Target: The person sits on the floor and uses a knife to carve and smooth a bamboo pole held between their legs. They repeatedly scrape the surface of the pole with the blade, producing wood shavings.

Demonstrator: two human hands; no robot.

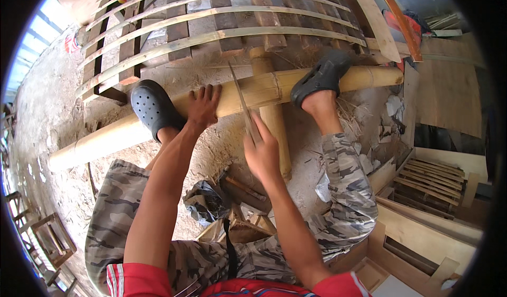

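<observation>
Left hand (203,107) fingers spread flat on the bamboo pole (237,99); right hand (262,151) fingers pinching a blade (242,99)

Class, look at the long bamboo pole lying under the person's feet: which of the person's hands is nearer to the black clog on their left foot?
Left. The left hand rests on the bamboo pole right beside the left clog; the right hand, holding a blade, is farther along.

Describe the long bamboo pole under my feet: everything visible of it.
The bamboo pole is thick, pale yellow and round, with ringed nodes. It lies slanted across the dusty ground, propped on a shorter bamboo piece. Both black clogs press on it, the left hand rests flat on top, and the right hand holds a blade against it.
</observation>
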